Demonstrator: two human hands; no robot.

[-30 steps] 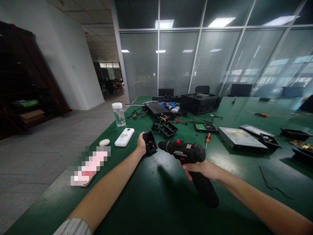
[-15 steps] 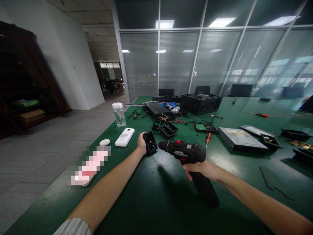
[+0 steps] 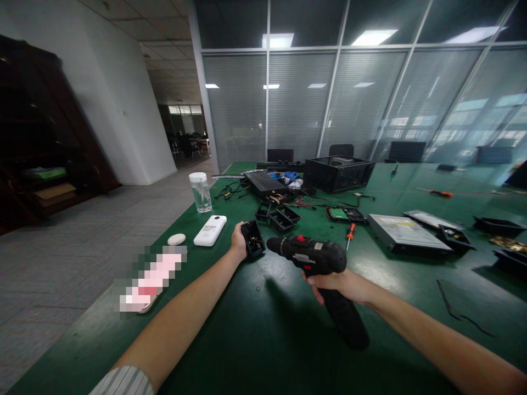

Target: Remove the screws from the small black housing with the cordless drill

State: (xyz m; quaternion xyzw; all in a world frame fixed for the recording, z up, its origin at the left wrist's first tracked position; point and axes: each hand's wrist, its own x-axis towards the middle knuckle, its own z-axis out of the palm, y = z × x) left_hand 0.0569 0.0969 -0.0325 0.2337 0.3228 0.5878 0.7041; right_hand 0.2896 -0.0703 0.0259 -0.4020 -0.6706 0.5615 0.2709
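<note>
My left hand (image 3: 239, 241) grips a small black plastic box (image 3: 253, 239) by its left side, tilted so its open face is toward me. Small brass-coloured bits show inside it, too small to name. In my right hand (image 3: 335, 284) is a black cordless drill (image 3: 308, 255) with red buttons, its fingers wrapped round the handle. The drill's chuck points left at the box, with a small gap between them. Two more black boxes (image 3: 284, 219) stand just behind the held one.
A screwdriver (image 3: 350, 235), a circuit-board part (image 3: 345, 214) and a silver disc drive (image 3: 407, 233) lie to the right. Farther back stand a black computer case (image 3: 340, 173) and cables. On the left are a water bottle (image 3: 200, 193), a white power bank (image 3: 210, 231) and a blurred-out pink item (image 3: 154, 280).
</note>
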